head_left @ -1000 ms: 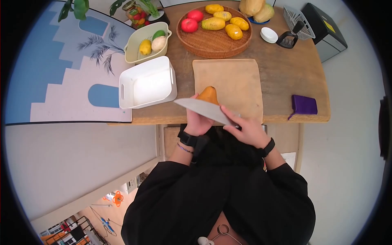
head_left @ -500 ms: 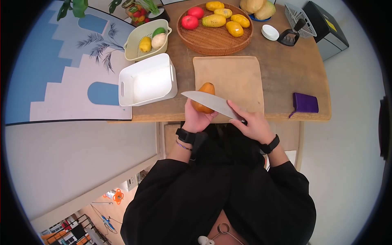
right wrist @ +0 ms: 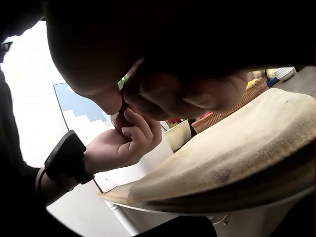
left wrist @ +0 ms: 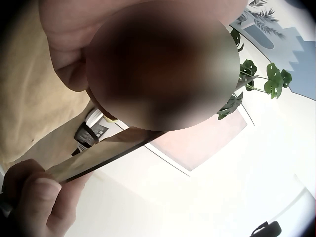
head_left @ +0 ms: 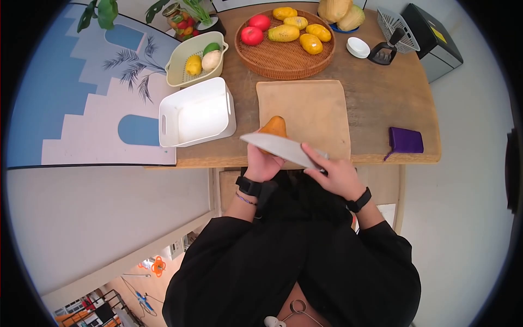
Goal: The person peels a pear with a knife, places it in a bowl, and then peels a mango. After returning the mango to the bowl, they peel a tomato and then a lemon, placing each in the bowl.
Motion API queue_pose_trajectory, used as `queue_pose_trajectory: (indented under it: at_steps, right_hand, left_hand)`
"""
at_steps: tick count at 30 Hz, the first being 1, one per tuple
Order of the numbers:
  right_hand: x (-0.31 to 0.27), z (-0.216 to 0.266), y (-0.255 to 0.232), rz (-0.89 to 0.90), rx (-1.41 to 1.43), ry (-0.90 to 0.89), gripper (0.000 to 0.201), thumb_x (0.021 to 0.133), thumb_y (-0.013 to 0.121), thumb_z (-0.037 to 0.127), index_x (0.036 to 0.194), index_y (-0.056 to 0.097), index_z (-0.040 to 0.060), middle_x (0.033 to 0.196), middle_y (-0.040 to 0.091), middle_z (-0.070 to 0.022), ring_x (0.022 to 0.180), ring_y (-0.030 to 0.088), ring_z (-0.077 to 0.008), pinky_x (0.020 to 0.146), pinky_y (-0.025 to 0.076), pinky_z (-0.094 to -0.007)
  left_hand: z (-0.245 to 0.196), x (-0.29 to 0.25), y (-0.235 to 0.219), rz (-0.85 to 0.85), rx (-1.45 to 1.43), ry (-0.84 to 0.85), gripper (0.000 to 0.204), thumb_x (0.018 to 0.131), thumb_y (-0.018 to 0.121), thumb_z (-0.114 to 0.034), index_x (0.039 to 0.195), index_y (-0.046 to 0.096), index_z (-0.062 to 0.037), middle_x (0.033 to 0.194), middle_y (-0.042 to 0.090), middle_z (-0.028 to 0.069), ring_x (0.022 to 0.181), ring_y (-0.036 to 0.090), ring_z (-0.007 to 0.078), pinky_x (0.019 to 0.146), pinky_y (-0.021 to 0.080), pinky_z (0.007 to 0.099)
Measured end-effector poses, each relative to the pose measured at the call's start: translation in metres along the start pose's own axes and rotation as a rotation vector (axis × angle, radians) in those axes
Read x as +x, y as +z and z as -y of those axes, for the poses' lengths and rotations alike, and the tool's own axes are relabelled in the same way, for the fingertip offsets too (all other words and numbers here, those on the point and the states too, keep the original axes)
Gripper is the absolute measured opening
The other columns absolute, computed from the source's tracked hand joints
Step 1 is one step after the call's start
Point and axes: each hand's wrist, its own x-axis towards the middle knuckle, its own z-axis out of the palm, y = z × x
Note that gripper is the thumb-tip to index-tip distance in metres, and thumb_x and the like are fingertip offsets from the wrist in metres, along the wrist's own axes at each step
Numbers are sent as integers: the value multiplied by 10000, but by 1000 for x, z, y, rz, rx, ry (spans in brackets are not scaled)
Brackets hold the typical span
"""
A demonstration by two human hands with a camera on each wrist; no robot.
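My left hand (head_left: 264, 163) holds an orange-brown, smooth, elongated fruit or vegetable (head_left: 275, 127) upright, over the near edge of a tan cutting board (head_left: 321, 109). Its exact kind does not show. In my right hand (head_left: 340, 177) is a large kitchen knife (head_left: 283, 148), gripped with the index finger stretched along the blade. The blade lies across the lower part of the orange-brown piece in the head view and hides it there. In the left wrist view, a dark blur covers most of that piece, with the knife blade (left wrist: 106, 154) below it.
Left of the board stands a white bin (head_left: 199, 117), behind it a pale colander (head_left: 180, 60) with produce. A round wicker tray (head_left: 283, 62) holds yellow and red produce at the back. To the right lie a purple pouch (head_left: 406, 140), a white dish (head_left: 358, 47) and a black-handled tool (head_left: 384, 53).
The knife has shifted slightly back and forth across the orange-brown piece, its blade angle changing. The left hand has tilted and turned the piece a little while keeping its hold.
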Motion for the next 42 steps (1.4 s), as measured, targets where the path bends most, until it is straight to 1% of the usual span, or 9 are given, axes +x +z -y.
queue_pose_trajectory:
  at_steps: [7,9,13,14,17,23,34,37,42]
  right_hand:
    - [1,-6,-2,-54,-138,138,650,964,689,411,1565,444,377,672,671,-134,613,681,-357,576,553,-446]
    - [0,-6,-3,-14,-94,48,654,966,686,416,1569,437,377,672,671,-132,610,679,-359,577,552,-445]
    - [-5,-6,1,19,67,-11,654,969,683,426,1571,433,376,660,661,-124,601,675,-351,579,551,-437]
    - [-5,-7,0,5,-6,18,652,968,685,432,1569,438,375,665,660,-123,602,676,-347,580,551,-433]
    - [0,-11,-8,-17,-197,178,648,966,686,438,1564,445,376,684,665,-128,608,675,-351,578,549,-438]
    - [-5,-4,-15,103,-62,1,637,966,686,435,1557,455,380,669,658,-128,577,655,-356,570,547,-446]
    - [-4,-9,-3,-11,-60,75,650,968,683,423,1567,435,379,659,658,-132,565,655,-358,565,551,-446]
    - [1,-10,-5,-53,-136,132,661,966,684,421,1573,424,379,648,655,-132,569,659,-358,566,552,-449]
    - [-5,-8,-8,-13,-155,139,661,966,682,431,1573,425,378,652,660,-124,582,664,-367,578,556,-456]
  left_hand:
    - [-6,5,-24,399,58,-74,532,1027,395,-535,1264,602,-106,1130,677,127,919,656,300,791,541,418]
    - [-3,1,-19,75,-31,-9,545,1024,400,-540,1269,601,-97,1168,676,153,1037,663,314,862,551,434]
    - [-3,1,-22,-7,-16,10,553,1021,406,-547,1261,598,-87,1194,672,134,1085,649,304,868,548,441]
    - [-7,9,-43,257,-118,-83,552,1020,394,-540,1237,593,-73,1132,678,134,956,654,295,769,538,415]
    - [-11,6,-35,342,70,-41,558,1017,379,-539,1217,589,-62,1070,671,130,844,630,276,669,497,377]
    - [-10,1,-29,167,-99,-97,593,1010,375,-573,1198,604,-59,973,668,123,737,621,267,608,455,340]
    - [-19,-13,-4,150,100,49,733,963,424,-718,1229,621,-64,1044,669,98,814,612,248,616,460,336]
    - [-24,-8,-5,323,75,14,712,963,446,-704,1257,612,-78,1117,667,115,873,636,270,683,484,351]
    - [-22,-11,3,61,73,93,667,991,483,-620,1358,570,-69,1221,650,161,1083,620,274,940,499,422]
